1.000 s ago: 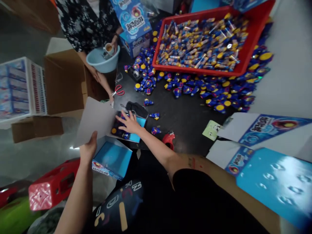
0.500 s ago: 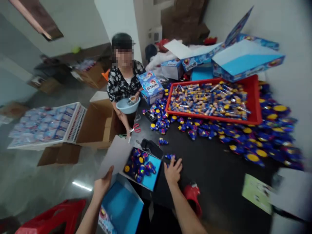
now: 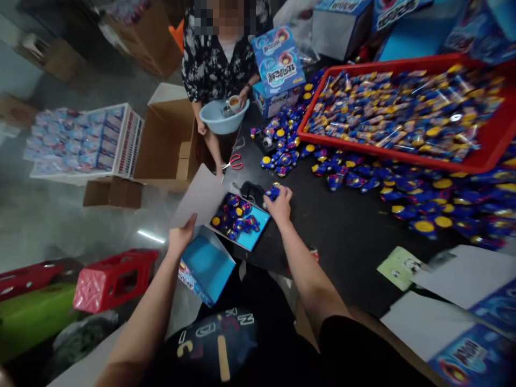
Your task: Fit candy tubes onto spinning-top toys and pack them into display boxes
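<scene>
My left hand [image 3: 183, 235] grips the edge of the grey-white lid flap [image 3: 199, 198] of an open carton. Inside this carton [image 3: 250, 243], with its bright blue lining, several dark blue foil-wrapped sweets [image 3: 236, 217] with yellow ends lie toward the left; bare lining shows at the right. Just beyond the carton's right corner, my right hand [image 3: 280, 207] has its fingers closed around a blue foil-wrapped sweet [image 3: 273, 192]. How many it holds is partly hidden. Below the carton, near my lap, is another open blue-lined box [image 3: 209, 266].
A red tray [image 3: 387, 156] full of small wrapped sticks stands on the black table [image 3: 338, 231], with many blue sweets [image 3: 363, 176] around it. Opposite, a person [image 3: 226, 59] holds a cup over a light blue basin [image 3: 223, 117]. Red-handled scissors [image 3: 234, 162] lie near the table edge.
My right hand has closed on a blue sweet that lay on the table and moved it toward the carton. My left hand still holds the flap. The camera has tilted down.
</scene>
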A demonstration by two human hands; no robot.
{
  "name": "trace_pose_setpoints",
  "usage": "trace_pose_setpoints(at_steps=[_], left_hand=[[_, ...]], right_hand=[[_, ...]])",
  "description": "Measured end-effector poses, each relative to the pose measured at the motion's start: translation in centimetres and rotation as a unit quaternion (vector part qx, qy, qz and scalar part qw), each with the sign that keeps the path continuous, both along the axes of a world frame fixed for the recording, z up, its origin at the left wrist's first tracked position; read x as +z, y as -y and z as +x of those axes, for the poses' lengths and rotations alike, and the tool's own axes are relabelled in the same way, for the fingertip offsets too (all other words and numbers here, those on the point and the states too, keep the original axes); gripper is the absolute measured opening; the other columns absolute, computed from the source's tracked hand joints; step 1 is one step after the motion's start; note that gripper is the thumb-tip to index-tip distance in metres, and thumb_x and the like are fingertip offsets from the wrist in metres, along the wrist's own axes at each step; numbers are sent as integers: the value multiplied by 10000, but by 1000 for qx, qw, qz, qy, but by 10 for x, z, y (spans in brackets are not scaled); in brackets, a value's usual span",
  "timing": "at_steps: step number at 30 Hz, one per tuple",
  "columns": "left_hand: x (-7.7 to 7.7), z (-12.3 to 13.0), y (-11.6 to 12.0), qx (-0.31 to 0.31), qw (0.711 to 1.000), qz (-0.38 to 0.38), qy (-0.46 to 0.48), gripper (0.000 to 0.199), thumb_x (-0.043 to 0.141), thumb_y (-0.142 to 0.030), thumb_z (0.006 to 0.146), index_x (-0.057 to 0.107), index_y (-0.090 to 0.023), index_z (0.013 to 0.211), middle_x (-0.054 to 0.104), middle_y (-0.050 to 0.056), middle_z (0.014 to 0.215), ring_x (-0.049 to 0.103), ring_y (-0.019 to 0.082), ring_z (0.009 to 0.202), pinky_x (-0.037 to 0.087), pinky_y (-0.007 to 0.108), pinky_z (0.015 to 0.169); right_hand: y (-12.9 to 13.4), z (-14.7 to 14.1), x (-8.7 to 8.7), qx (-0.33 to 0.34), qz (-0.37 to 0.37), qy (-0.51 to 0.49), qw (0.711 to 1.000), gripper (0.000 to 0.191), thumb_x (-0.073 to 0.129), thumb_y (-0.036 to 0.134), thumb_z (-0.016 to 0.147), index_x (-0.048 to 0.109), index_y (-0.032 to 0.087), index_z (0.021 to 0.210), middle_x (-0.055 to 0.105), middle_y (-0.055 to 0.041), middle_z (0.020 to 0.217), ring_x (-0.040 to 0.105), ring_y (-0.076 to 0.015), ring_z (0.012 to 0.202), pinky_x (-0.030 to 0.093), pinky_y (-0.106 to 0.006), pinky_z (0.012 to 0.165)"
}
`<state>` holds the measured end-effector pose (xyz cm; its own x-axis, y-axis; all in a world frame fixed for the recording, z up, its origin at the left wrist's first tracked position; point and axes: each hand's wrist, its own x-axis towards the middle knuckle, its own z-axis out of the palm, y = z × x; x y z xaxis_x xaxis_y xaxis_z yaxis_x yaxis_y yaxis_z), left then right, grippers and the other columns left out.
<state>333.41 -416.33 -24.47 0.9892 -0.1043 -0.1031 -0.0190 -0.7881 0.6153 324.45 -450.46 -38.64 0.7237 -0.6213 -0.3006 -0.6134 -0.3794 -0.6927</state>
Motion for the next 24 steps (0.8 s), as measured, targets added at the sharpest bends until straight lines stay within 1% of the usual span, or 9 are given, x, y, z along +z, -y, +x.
trace_pose_setpoints(at_steps=[3, 6, 9, 11, 13, 15, 17, 20, 24], left_hand=[[2, 1, 3, 0, 1000, -1, 2, 411, 672, -473, 956, 771, -167, 1211, 760, 155, 1315, 630, 315, 1410, 416, 471, 1297], [9, 0, 4, -6, 1000, -4, 7, 444, 665, -495, 952, 767, -157, 1223, 758, 157, 1323, 640, 318, 1395, 431, 471, 1286], [13, 1, 3, -8, 1000, 2, 3, 469, 656, -532, 941, 769, -161, 1206, 754, 162, 1328, 622, 340, 1413, 394, 504, 1307], [12, 3, 1, -7, 1000, 5, -6, 482, 650, -556, 933, 767, -171, 1198, 752, 160, 1333, 606, 349, 1433, 371, 510, 1322], [10, 7, 0, -7, 1000, 5, -16, 496, 650, -574, 923, 760, -185, 1212, 749, 150, 1344, 589, 348, 1454, 368, 501, 1326], [9, 9, -2, 1, 1000, 4, -22, 499, 653, -584, 911, 753, -204, 1219, 749, 139, 1347, 582, 347, 1465, 368, 495, 1328], [10, 10, -5, 18, 1000, 3, -21, 487, 669, -593, 886, 759, -221, 1187, 766, 137, 1307, 607, 359, 1439, 387, 500, 1318], [11, 4, -8, 49, 999, 4, 0, 443, 714, -601, 827, 776, -237, 1071, 810, 141, 1145, 711, 395, 1284, 509, 527, 1217], [9, -1, -4, 83, 996, -9, 6, 455, 724, -587, 827, 782, -201, 1061, 817, 147, 1132, 758, 386, 1185, 578, 525, 1134]], right_hand=[[-65, 19, 19, 107, 21, 76, 991, 620, 707, 457, 944, 513, 269, 1502, 329, -139, 1662, 528, -310, 1441, 578, -447, 1115], [-128, 38, 35, 184, 29, 88, 979, 663, 817, 410, 875, 580, 302, 1485, 379, -132, 1663, 525, -389, 1438, 594, -542, 1076], [-147, 55, 38, 191, 18, 69, 979, 713, 808, 420, 893, 548, 338, 1551, 341, -136, 1704, 481, -439, 1470, 583, -612, 1059], [-126, 62, 33, 159, -2, 54, 986, 658, 674, 461, 992, 484, 333, 1609, 296, -131, 1730, 435, -395, 1517, 538, -586, 1134], [-83, 69, 22, 104, -32, 26, 994, 645, 555, 465, 1052, 419, 286, 1656, 239, -146, 1751, 307, -360, 1600, 429, -572, 1247], [-30, 76, 9, 39, -63, -17, 997, 721, 551, 448, 1049, 332, 234, 1701, 132, -181, 1782, 131, -395, 1656, 319, -624, 1296], [18, 85, 0, -21, -79, -61, 995, 850, 614, 445, 1013, 229, 228, 1738, 9, -215, 1802, 61, -491, 1647, 327, -725, 1239], [61, 103, -9, -78, -71, -101, 989, 967, 710, 485, 945, 204, 289, 1745, 3, -238, 1808, 177, -603, 1586, 427, -829, 1064], [58, 122, -30, -109, -46, -121, 986, 858, 673, 506, 957, 329, 267, 1706, 149, -318, 1768, 334, -623, 1517, 407, -909, 949]])
